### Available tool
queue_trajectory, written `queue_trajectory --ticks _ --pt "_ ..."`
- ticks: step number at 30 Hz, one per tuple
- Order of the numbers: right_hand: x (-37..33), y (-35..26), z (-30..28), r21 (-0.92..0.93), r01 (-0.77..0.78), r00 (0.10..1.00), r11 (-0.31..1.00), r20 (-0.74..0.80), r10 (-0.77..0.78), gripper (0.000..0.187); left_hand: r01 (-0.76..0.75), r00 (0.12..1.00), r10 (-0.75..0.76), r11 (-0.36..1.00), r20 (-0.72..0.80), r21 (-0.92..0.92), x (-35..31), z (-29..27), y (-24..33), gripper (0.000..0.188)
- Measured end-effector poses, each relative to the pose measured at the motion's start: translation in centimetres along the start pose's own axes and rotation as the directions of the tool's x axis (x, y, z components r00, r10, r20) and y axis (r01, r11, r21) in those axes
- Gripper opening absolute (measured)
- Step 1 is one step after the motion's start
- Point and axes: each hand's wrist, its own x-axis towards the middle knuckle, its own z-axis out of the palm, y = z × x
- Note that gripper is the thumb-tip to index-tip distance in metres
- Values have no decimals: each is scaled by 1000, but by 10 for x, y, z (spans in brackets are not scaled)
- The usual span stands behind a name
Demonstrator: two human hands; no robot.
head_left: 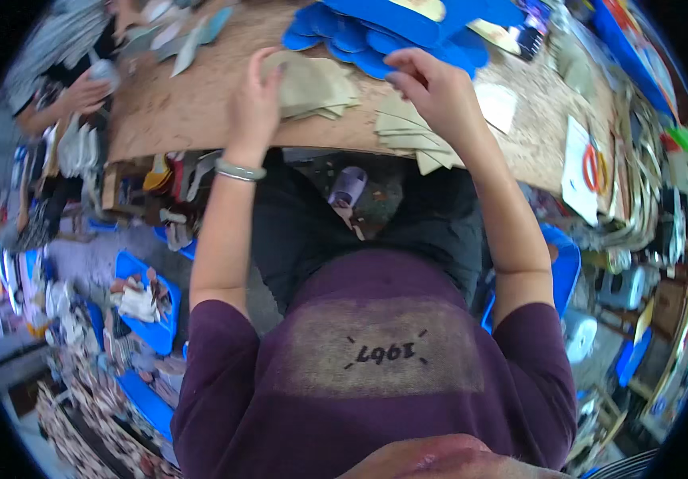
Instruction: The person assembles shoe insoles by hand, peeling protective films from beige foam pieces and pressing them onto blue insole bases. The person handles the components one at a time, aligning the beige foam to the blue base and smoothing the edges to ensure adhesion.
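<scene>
Roughly crosswise lies the beige stack (316,86) at the left hand (256,104), grip unclear; right hand (440,89) released.

The tabletop (168,120) is brightly lit; bluish-white glare far left; detail soft; rim bowed, corners black.

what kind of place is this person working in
Probably a small workshop, perhaps making shoe parts: there are blue rounded pieces piled on a worktable, stacked beige cut pieces, and orange-handled scissors.
</scene>
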Motion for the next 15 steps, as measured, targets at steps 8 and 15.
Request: queue_trajectory --ticks 8,15 --pt "-36 139 -101 -524 -116 983 844 60 172 47 -298 911 365 905 -194 304 6 19 -45 44" --pt "-4 204 -128 -453 -259 790 853 409 457 47 -424 895 444 814 -44 -397 -41 52 46 32"
